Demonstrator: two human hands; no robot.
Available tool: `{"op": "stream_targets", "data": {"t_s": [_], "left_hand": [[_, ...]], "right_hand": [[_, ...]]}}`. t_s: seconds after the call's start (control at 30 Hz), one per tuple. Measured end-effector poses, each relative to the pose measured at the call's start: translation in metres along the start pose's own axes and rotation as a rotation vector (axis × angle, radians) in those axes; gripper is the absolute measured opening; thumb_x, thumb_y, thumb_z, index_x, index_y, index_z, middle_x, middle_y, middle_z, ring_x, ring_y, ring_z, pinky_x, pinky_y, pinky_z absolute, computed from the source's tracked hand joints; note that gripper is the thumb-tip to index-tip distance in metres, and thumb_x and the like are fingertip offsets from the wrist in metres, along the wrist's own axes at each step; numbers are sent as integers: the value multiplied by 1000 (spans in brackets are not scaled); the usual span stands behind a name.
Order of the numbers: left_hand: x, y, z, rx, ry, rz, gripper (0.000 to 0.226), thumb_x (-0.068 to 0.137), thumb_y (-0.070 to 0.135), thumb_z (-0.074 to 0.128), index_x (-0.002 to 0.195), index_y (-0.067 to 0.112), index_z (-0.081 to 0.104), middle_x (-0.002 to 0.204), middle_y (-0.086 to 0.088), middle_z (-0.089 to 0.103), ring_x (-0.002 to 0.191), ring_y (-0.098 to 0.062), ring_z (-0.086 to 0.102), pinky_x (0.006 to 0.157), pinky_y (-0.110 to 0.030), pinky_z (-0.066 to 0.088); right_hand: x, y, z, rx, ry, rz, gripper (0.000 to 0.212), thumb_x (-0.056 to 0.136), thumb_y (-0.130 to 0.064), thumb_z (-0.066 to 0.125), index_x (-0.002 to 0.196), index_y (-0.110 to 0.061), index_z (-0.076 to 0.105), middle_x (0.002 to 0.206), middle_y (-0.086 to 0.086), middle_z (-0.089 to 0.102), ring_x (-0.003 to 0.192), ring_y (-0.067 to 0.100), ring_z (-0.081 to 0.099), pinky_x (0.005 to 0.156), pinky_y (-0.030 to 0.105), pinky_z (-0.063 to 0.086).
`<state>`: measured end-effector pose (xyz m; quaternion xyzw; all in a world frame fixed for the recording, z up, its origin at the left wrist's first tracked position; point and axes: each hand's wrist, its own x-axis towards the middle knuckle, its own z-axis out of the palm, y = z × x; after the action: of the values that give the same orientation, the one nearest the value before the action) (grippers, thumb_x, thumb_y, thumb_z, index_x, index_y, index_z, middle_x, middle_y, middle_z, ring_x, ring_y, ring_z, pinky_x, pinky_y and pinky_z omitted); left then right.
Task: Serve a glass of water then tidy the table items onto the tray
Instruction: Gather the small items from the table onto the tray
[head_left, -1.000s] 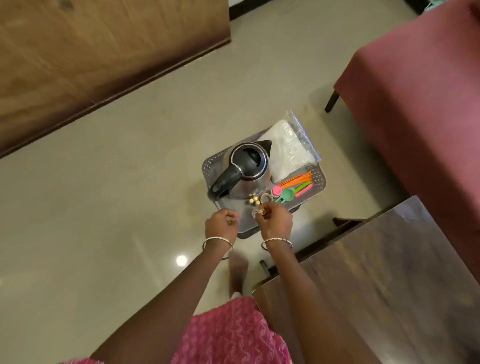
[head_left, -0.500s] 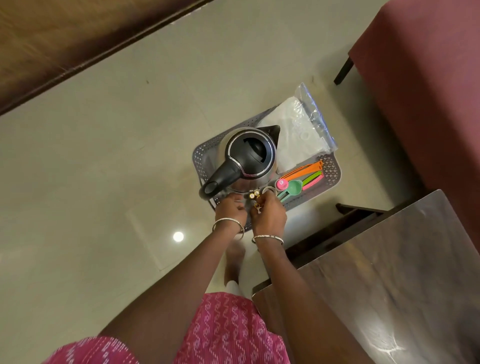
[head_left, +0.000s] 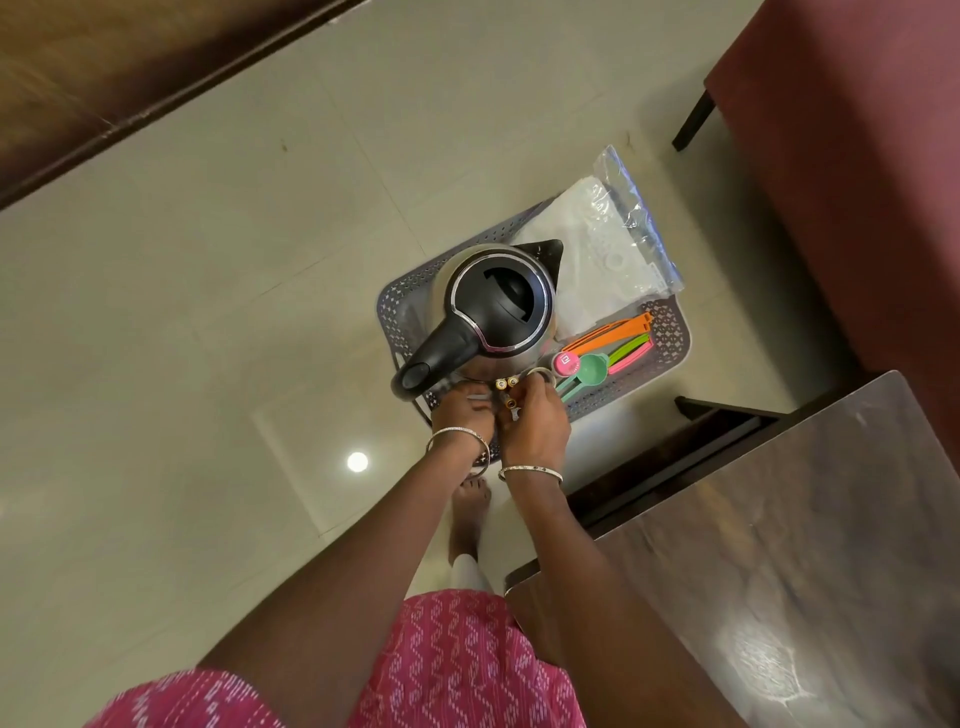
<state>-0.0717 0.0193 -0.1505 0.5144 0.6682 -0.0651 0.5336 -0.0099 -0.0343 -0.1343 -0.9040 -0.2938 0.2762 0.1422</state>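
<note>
Evidently tidying step in hand; tray (head_left: 670, 332) sits on floor (head_left: 208, 312), carrying kettle (head_left: 498, 306) and spoons (head_left: 587, 371); right hand (head_left: 535, 421) pinches gold-capped pieces (head_left: 506, 384) at tray's near edge; left hand (head_left: 460, 410) curled alongside, contents we cannot tell; next, we judge: release pieces inside tray, clear of kettle.
</note>
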Motion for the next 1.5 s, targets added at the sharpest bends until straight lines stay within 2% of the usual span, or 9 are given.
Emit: {"op": "stream_targets", "data": {"t_s": [0.1,0.33,0.57,0.7,0.9,1.13,1.27,1.4,1.5], "left_hand": [[2,1,1,13,12,-3,27,86,6,52,100,16,72,105,-6,73,100,-28,63,85,-27,47],[9,-5,6,-190,-33,-68,30,84,-2,57,106,13,72,110,-4,72,106,-24,65,101,-39,49],[13,-9,9,-331,-31,-161,27,82,3,60,98,20,74,106,-5,73,104,-32,66,95,-45,53],[18,-12,7,-343,-15,-193,28,86,3,58,107,14,71,109,-11,71,103,-31,67,92,-44,55],[17,-14,16,-612,-99,-281,26,80,-8,63,85,14,76,106,-26,69,86,-35,62,91,-54,53],[13,-10,4,-420,-62,-253,25,86,0,60,108,8,68,114,-19,68,107,-35,65,95,-47,53],[-9,-6,-1,-464,-6,-239,27,81,-9,62,79,19,63,102,-26,69,94,-38,69,88,-47,56],[-36,-8,-10,-434,28,-174,22,82,-8,55,97,2,67,81,-18,67,69,-27,64,74,-37,57],[-64,-15,-16,-404,32,-106,20,81,-8,54,92,2,68,78,-18,66,72,-28,63,78,-37,55]], "right_hand": [[-1,0,1,18,-4,0,22,87,-12,62,106,-5,54,108,16,64,97,36,57,75,35,41],[-1,-2,1,20,-5,-24,22,84,-5,62,105,-3,57,105,16,64,96,35,57,79,36,42],[-5,-3,1,42,9,-17,29,87,-8,64,113,-4,55,111,15,65,98,34,58,80,37,45],[-6,-3,2,112,44,22,34,83,-10,68,111,-9,50,109,13,65,95,33,57,75,35,44],[-5,1,4,90,62,22,53,72,-10,79,116,-15,49,119,9,59,102,30,56,83,36,49],[-7,1,-4,82,34,7,53,71,-6,79,116,-12,51,121,11,57,102,32,57,83,37,50],[-22,-2,-19,135,52,-39,55,74,-9,79,121,-13,52,122,8,57,105,27,57,85,35,50],[-50,6,-38,174,90,-23,44,79,-9,72,120,-12,54,116,9,56,102,27,57,83,37,50],[-82,17,-54,218,138,-16,31,82,-8,67,111,-9,58,110,9,57,97,29,59,83,41,53]]}}
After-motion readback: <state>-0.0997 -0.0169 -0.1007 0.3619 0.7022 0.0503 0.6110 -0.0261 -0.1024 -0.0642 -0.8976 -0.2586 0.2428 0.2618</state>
